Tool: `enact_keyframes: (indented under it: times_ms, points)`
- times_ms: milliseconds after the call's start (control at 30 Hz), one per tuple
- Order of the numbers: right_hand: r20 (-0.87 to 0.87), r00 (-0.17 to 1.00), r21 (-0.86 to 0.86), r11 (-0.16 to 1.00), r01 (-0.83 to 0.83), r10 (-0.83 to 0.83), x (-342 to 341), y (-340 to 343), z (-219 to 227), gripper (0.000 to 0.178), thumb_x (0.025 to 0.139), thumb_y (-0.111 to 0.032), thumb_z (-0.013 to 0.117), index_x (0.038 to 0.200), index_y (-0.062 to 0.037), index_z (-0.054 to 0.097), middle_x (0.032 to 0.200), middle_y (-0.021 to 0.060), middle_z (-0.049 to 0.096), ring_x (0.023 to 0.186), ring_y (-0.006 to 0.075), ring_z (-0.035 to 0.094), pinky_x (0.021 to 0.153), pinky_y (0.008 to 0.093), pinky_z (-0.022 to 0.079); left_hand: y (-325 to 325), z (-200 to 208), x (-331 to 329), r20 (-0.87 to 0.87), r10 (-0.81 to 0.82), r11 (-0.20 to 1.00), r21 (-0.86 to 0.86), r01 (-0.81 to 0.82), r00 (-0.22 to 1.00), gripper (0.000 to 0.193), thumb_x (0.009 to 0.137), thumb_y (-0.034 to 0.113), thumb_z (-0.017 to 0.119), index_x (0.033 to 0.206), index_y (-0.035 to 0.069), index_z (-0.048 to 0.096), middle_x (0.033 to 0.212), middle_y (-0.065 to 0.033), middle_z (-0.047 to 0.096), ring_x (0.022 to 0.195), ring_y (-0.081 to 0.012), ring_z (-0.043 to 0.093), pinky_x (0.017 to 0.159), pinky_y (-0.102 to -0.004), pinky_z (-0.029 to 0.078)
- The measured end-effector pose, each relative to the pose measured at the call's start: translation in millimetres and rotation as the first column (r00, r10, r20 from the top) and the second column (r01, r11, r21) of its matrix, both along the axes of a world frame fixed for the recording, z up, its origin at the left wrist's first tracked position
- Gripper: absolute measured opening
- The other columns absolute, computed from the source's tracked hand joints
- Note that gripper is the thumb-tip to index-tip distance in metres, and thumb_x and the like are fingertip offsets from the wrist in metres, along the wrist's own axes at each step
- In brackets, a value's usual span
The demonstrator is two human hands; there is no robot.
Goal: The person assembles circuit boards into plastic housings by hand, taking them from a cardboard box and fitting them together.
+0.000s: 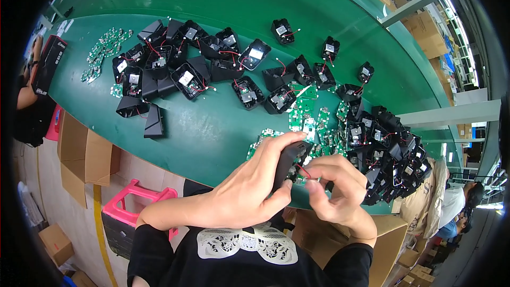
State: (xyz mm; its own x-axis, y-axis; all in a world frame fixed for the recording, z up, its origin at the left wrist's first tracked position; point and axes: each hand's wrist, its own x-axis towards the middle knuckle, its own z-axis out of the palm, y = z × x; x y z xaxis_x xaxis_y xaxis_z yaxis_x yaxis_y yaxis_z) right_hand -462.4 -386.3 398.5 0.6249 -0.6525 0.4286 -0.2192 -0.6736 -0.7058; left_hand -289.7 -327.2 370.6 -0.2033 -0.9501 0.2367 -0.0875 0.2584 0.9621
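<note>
Near the table's front edge, my left hand (255,180) is wrapped round a black plastic housing (287,160), tilted with its open side to the right. A short red wire (305,172) comes out of that open side. My right hand (337,186) pinches this wire between thumb and fingers, close to the housing; its tip is partly hidden. Just beyond my hands lie loose green circuit boards (322,122), some partly covered by my fingers. The inside of the held housing is mostly hidden from view.
Black housings with red wires (191,81) spread over the green table (196,133). A dense heap of them (393,154) stands at the right. More circuit boards (103,48) lie far left, near a black box (49,64) and another person's arm (27,93). A pink stool (133,196) stands below.
</note>
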Motion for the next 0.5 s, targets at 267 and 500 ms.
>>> enact_keyframes:
  times_ms: [267, 500]
  points:
    - [0.005, 0.997, 0.333, 0.94, 0.074, -0.08, -3.9, 3.9, -2.2, 0.019, 0.068, 0.001, 0.071, 0.085, 0.0026, 0.064, 0.084, 0.0105, 0.063, 0.056, 0.0077, 0.058, 0.04, 0.0176, 0.041, 0.2, -4.5, -7.1, 0.249, 0.338, 0.917, -0.304, -0.258, 0.908, 0.08, 0.063, 0.001, 0.067, 0.132, 0.008, 0.028, 0.103, -0.0181, 0.044, 0.087, -0.0341, 0.051, 0.064, -0.0391, 0.049]
    - [-0.018, 0.991, 0.614, 0.78, 0.117, -0.134, 0.2, 0.8, 6.6, 0.014, 0.073, 0.002, 0.068, 0.086, 0.0008, 0.066, 0.082, 0.0083, 0.063, 0.061, 0.0103, 0.06, 0.046, 0.0183, 0.045, 1.0, 3.0, 0.1, 0.223, 0.193, 0.978, -0.123, -0.169, 0.956, 0.071, 0.071, 0.002, 0.06, 0.132, 0.005, 0.024, 0.101, -0.0191, 0.043, 0.088, -0.0332, 0.051, 0.07, -0.0406, 0.047]
